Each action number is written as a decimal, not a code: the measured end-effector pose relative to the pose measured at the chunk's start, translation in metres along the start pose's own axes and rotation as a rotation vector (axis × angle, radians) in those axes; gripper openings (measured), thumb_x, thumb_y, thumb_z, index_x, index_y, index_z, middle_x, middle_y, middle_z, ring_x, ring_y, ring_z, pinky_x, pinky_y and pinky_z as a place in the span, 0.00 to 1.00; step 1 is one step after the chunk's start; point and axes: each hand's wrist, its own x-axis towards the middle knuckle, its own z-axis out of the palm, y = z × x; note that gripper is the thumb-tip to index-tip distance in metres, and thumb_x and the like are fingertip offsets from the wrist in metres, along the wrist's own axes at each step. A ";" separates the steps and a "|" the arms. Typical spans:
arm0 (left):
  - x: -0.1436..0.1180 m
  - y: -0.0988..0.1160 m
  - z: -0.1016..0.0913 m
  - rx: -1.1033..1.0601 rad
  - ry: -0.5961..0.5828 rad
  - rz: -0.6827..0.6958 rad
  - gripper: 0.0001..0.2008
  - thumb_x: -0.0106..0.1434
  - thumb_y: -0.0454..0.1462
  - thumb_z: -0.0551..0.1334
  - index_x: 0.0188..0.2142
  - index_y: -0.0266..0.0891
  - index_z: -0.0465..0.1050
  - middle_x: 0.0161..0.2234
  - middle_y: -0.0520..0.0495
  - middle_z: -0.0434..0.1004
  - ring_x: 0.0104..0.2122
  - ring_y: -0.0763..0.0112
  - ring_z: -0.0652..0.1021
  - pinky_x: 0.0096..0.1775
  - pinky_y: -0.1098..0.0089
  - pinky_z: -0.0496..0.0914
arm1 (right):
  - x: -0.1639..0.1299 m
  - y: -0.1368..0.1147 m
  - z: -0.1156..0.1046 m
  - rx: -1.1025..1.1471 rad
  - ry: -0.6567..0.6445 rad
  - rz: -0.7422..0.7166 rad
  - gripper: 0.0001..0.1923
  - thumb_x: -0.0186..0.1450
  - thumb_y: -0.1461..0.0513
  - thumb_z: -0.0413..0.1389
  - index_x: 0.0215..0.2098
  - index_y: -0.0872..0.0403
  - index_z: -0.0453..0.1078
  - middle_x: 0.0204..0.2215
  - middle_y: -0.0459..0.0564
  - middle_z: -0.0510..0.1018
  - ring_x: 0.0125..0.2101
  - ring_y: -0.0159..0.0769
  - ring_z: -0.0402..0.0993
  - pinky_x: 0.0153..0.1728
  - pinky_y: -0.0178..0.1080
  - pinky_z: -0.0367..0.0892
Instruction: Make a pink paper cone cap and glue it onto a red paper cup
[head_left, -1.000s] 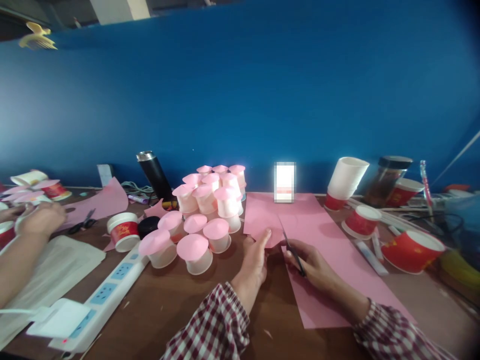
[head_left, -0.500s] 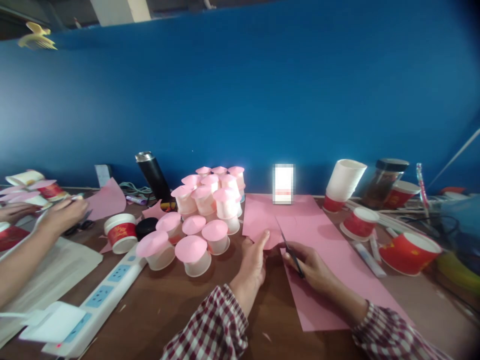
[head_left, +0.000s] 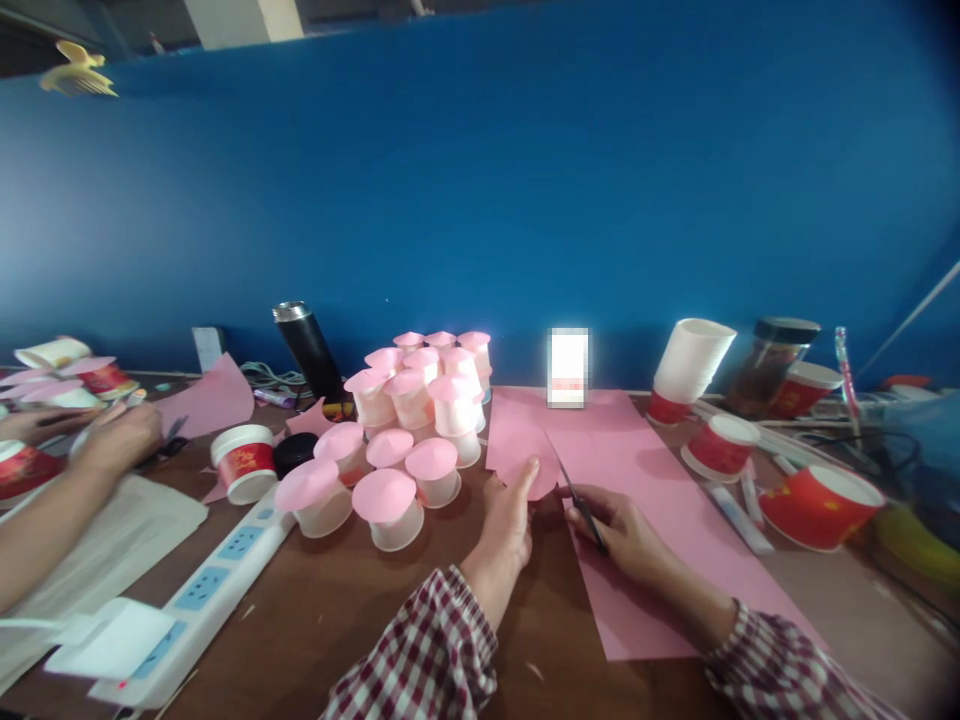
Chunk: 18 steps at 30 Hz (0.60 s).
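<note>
Between the thumb and fingers of my left hand [head_left: 510,515] is a rounded piece of pink paper [head_left: 534,468]. Dark-handled scissors [head_left: 583,508] are gripped in my right hand [head_left: 619,530], their blades at the right edge of that piece. Beneath both lies a large pink paper sheet [head_left: 660,540], spread over the table. To the left of my left hand stand several paper cups [head_left: 397,528] topped with shallow pink paper cones [head_left: 384,494], some of them stacked.
A white power strip [head_left: 217,590] with a plugged-in charger [head_left: 112,640] lies at left, near a co-worker's hands [head_left: 124,435]. A black thermos [head_left: 307,350] stands behind. At right are red paper cups [head_left: 821,508], a cup stack [head_left: 690,365] and a jar [head_left: 776,365].
The scissors' blades have shifted slightly along the right edge of the pink piece, whose rounded outline shows more. At left, the co-worker's hand has moved a little left and down.
</note>
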 end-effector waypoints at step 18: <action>-0.003 -0.002 -0.001 0.027 -0.063 -0.028 0.26 0.47 0.43 0.71 0.44 0.36 0.67 0.40 0.38 0.77 0.38 0.59 0.79 0.38 0.61 0.74 | -0.002 -0.008 -0.002 0.033 -0.031 -0.047 0.18 0.61 0.50 0.55 0.36 0.58 0.71 0.24 0.45 0.68 0.25 0.30 0.61 0.25 0.32 0.59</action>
